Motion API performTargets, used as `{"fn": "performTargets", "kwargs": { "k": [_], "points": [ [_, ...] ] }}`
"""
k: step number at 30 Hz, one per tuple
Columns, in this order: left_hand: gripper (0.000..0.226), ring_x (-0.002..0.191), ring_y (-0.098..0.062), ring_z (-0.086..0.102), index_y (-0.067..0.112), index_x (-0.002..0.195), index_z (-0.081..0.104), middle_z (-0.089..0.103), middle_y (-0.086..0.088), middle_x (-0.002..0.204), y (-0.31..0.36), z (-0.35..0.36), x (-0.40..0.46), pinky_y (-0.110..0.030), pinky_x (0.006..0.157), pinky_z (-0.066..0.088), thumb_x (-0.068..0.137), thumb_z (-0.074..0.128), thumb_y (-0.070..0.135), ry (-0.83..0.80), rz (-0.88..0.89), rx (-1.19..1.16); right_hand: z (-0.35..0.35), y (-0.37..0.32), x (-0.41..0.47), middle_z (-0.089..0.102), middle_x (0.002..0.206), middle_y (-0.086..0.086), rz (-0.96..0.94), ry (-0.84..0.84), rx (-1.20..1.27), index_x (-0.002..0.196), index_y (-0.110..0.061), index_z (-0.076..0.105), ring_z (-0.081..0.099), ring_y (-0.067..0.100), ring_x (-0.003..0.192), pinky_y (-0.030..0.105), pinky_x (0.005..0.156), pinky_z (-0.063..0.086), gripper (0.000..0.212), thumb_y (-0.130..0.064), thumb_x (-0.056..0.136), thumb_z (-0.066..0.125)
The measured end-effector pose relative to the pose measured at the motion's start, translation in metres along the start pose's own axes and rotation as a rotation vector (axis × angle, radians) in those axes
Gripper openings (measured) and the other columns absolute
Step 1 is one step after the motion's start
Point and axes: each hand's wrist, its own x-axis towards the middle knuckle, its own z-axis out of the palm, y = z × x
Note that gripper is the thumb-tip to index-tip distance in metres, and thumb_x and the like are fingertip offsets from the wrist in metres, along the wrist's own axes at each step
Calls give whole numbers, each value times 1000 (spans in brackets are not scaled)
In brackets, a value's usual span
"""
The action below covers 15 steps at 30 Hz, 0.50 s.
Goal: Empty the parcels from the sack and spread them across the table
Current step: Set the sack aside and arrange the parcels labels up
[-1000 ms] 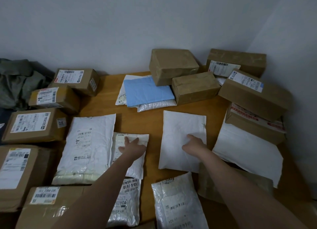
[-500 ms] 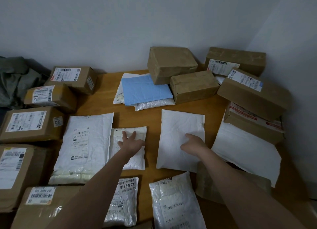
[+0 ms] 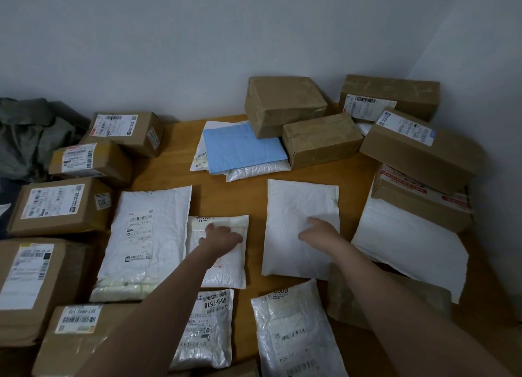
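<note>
Parcels on wooden counter [image 3: 226, 190], spreading in progress; sack [image 3: 31, 133] lies crumpled, far left.
Boxes stacked at right corner [image 3: 418, 150] block spreading and could topple if nudged. Right hand [image 3: 319, 232], fingers flat, presses plain white mailer [image 3: 299, 207]; left hand [image 3: 220, 234], released, rests on small padded mailer [image 3: 223, 266].

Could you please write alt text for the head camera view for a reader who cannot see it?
A person's left hand rests on a small white mailer and the right hand on a larger white mailer, on a wooden table crowded with cardboard boxes and padded envelopes.
</note>
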Motion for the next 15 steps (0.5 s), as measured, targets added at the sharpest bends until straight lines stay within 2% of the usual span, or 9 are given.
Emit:
{"fn": "performTargets", "kwargs": {
  "k": [2,3,5,6,7,9,10,12,15],
  "points": [
    [45,133,-35,31,10,126,52,29,-14,147,5,-5,-9,-47,111,31,88,55,34,63,-16,52,-4,0,0,34,152,4,-11,35,153,146,-19,37,36,26,135,31,105,35,57,-24,92,54],
    [33,127,-34,38,10,112,58,40,-15,138,8,-7,-13,-47,108,34,87,54,31,109,-17,39,-6,2,1,38,150,3,-13,72,219,143,-18,43,40,25,132,28,97,37,51,-21,94,54],
    [14,97,-30,54,12,73,54,59,-15,98,11,-10,-18,-45,96,45,83,52,22,195,37,-43,-12,4,1,40,147,4,-11,150,312,138,-19,49,43,24,128,28,87,39,43,-19,95,53],
    [22,77,-24,52,13,62,45,54,-10,75,13,-11,-22,-41,81,47,83,51,16,209,85,-104,-14,5,-1,40,147,4,-8,183,332,137,-20,50,44,25,127,28,86,40,42,-18,95,52],
    [27,65,-19,44,13,59,39,45,-6,64,16,-11,-25,-35,68,42,84,50,11,198,121,-167,-15,5,-1,39,148,5,-2,210,337,138,-20,49,44,26,128,30,87,41,43,-18,95,52],
    [24,62,-15,40,13,65,42,41,-4,65,21,-9,-32,-29,61,35,87,50,9,142,160,-295,-18,8,-2,38,149,6,30,230,343,141,-18,45,41,28,131,34,95,41,45,-18,96,51],
    [18,67,-16,45,12,71,47,45,-4,70,23,-5,-34,-29,64,38,89,50,11,106,161,-342,-19,10,-3,37,150,6,49,227,343,142,-17,42,40,28,132,35,98,41,47,-18,96,51],
    [8,89,-21,55,11,92,55,56,-5,89,29,2,-40,-33,80,46,94,52,18,-3,115,-428,-19,12,-6,34,151,7,90,191,336,146,-17,37,37,29,134,37,101,39,51,-18,96,50],
    [28,107,-25,53,10,116,52,57,-6,111,35,13,-46,-37,92,45,95,53,30,-167,33,-512,-16,14,-11,28,154,5,127,98,323,149,-18,30,31,29,139,40,106,36,55,-20,97,50]
  ]
}}
